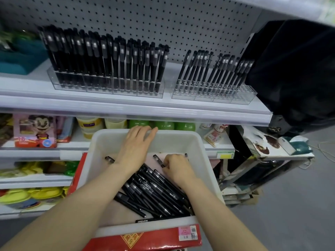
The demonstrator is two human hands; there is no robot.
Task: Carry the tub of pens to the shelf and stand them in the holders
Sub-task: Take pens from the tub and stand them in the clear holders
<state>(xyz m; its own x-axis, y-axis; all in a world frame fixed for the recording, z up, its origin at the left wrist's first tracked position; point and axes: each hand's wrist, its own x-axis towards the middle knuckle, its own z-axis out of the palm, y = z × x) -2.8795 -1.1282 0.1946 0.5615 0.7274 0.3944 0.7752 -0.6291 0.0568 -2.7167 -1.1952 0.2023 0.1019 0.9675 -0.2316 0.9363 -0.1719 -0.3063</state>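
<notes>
A white plastic tub (208,160) stands in front of the shelves on a red box, with several loose black pens (154,192) lying in it. My left hand (135,147) reaches across the tub, its straight fingers resting on the far rim. My right hand (176,167) is down inside the tub, fingers curled round a black pen (158,160) near the far wall. On the top shelf a clear holder on the left (108,86) is packed with upright black pens. A second clear holder on the right (213,95) is partly filled, its rightmost slots empty.
A red box (145,240) lies under the tub. The grey shelf edge (137,111) runs just above the tub. A black bag (297,73) hangs at the right end of the shelf. Lower shelves hold a pink toy box (34,131), green tubs and yellow items.
</notes>
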